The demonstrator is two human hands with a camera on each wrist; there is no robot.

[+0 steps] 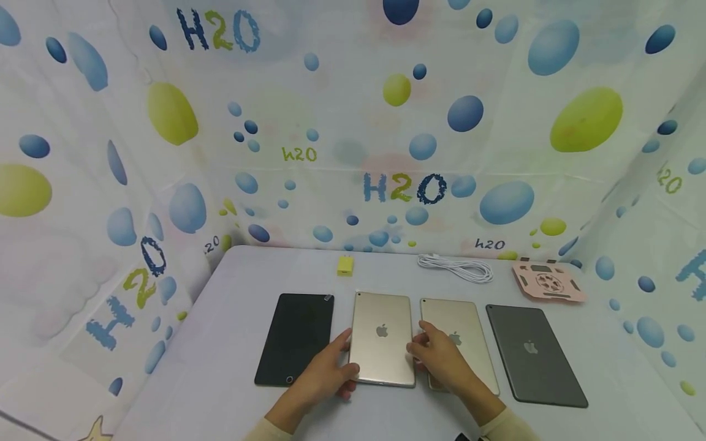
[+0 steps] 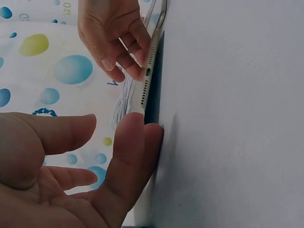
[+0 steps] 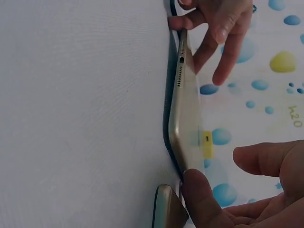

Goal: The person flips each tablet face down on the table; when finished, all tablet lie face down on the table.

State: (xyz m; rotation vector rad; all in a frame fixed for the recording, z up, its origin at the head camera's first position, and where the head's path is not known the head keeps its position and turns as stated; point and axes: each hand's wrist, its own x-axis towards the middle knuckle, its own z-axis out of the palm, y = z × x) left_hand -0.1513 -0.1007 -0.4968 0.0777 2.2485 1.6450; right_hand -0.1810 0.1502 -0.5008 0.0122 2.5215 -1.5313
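Note:
A gold tablet (image 1: 382,358) lies back up, an apple logo on it, between the two hands. My left hand (image 1: 324,369) is at its left edge. In the left wrist view, fingertips (image 2: 129,128) touch the tablet's edge low down, while the thumb is raised off it. At the right edge is my right hand (image 1: 441,358), over part of a second gold tablet (image 1: 466,324). The right wrist view has one fingertip (image 3: 195,183) against the first tablet's corner, the thumb held apart. A dark strip shows under that tablet's edge.
A black tablet (image 1: 298,334) lies on the left, and a dark grey tablet (image 1: 537,361) on the right. Behind them are a yellow charger plug (image 1: 345,266), a coiled white cable (image 1: 458,268) and a pink stand (image 1: 548,282). Printed curtains enclose the white table (image 1: 220,343).

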